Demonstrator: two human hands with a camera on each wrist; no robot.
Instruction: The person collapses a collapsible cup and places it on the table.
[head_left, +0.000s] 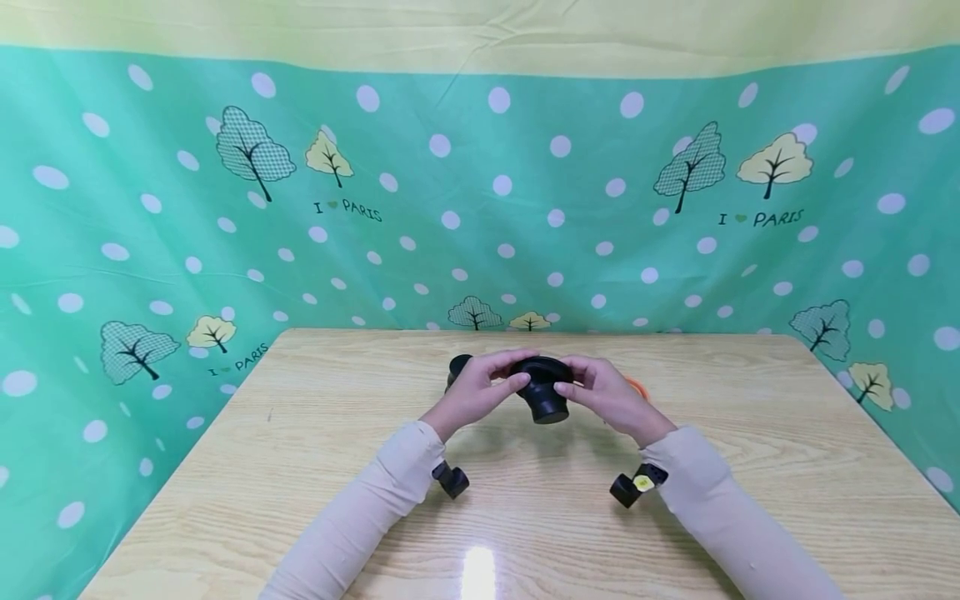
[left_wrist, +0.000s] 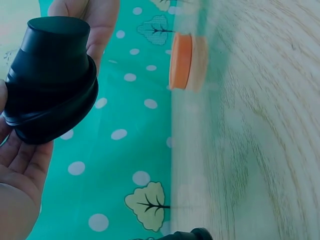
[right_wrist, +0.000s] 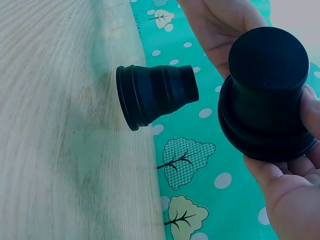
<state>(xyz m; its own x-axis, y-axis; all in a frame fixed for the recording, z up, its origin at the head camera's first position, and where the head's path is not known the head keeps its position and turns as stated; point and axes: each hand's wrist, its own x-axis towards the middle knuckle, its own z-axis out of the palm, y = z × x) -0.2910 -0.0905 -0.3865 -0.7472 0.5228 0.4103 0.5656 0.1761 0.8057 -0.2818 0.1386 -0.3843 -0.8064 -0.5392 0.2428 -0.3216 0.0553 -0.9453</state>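
Behind all, a dotted green curtain (head_left: pixel 495 217), hanging just past the far edge of the bench (head_left: pixel 337 533); beyond that edge, little apparent room for reaching. Below the curtain, pale wood, side edges well apart from the work, with the broadest open room for moving toward the person and out along both flanks. Over the far middle of the bench, left hand (head_left: pixel 483 389) and right hand (head_left: pixel 602 393), facing each other, fingers of both curled and gripping one shared load, thumbs on its near side. Between them, a black stepped cup-like piece (head_left: pixel 547 403), raised off the wood and tilted, narrow end down and toward the person, wide rim up and away. Likeliest fault: a slip or drop, from smooth-looking walls and a hold close to the rim; next, a kink of that rim, from uneven pressure, supposing a soft material. Just behind the left hand, a second black piece (right_wrist: pixel 157 95), standing on its wide end; liable to topple or slide from a careless backward sweep of the knuckles. Behind the right hand, an orange round piece (left_wrist: pixel 180 61), largely hidden in the head view; open to an unseen knock from an outward swing.
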